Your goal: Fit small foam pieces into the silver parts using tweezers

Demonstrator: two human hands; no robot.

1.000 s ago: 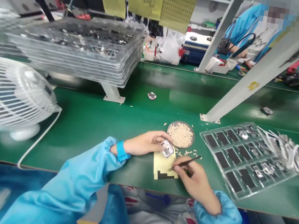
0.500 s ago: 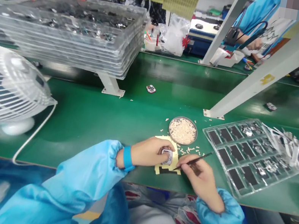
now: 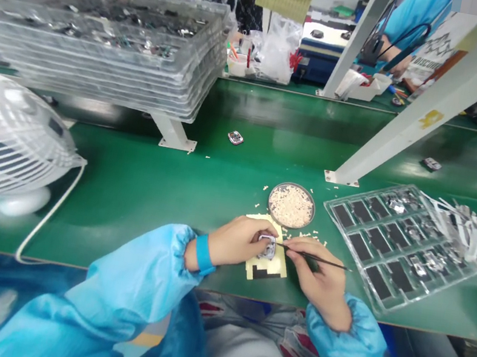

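My left hand [image 3: 242, 242] is closed on a small rounded-square device housing [image 3: 268, 248], thumb and fingers gripping its left side. Under it lies a yellow backing sheet [image 3: 254, 269] with black patches near its lower edge. Between the thumb and fingers of my right hand [image 3: 315, 272] are thin dark tweezers [image 3: 321, 259], held almost level. Their tip points left and reaches the right edge of the housing; whether it holds anything is too small to see. Just beyond both hands stands a round dish [image 3: 291, 206] full of tiny pale pieces, and some pieces are scattered on the green bench.
To the right lies a clear compartment tray [image 3: 401, 250] with black rectangles and shiny parts, beside a heap of white strips [image 3: 473, 235]. A white fan [image 3: 5, 137] stands left. Stacked plastic trays [image 3: 146, 73] and slanted posts [image 3: 397, 114] rise behind. Another person's hand [image 3: 395, 58] shows across the bench.
My right hand has turned the tweezers from a downward slant over the yellow sheet to nearly level, with the tip now up at the housing. My left hand keeps its hold.
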